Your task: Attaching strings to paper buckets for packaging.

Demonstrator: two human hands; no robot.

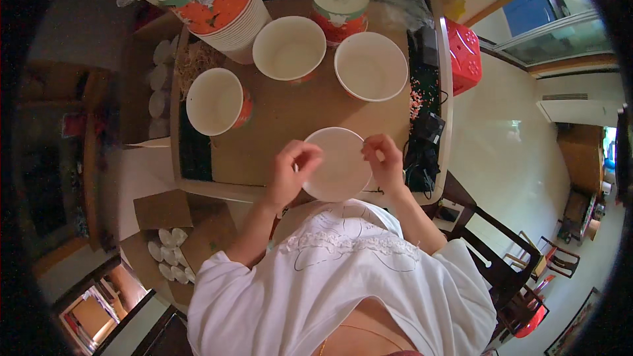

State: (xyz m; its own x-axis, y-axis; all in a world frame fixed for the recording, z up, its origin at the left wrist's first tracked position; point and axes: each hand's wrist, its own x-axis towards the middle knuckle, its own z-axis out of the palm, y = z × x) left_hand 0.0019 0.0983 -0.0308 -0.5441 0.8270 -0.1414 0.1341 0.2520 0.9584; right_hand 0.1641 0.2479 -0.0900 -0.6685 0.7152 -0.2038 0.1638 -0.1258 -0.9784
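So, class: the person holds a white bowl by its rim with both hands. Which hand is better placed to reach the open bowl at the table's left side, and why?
Probably the left hand: it grips the held bowl on its left rim, nearer the left-side bowl. The right hand would have to cross over.

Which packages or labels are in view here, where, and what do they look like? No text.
Lidded tub: table's far edge, round, green-rimmed lid, orange-red side.
Cup stack: far left, tilted, orange-red print, pale green lid.
Cardboard box: floor, lower left, brown, flaps open, white pieces inside.
Red crate: right of table, perforated plastic.
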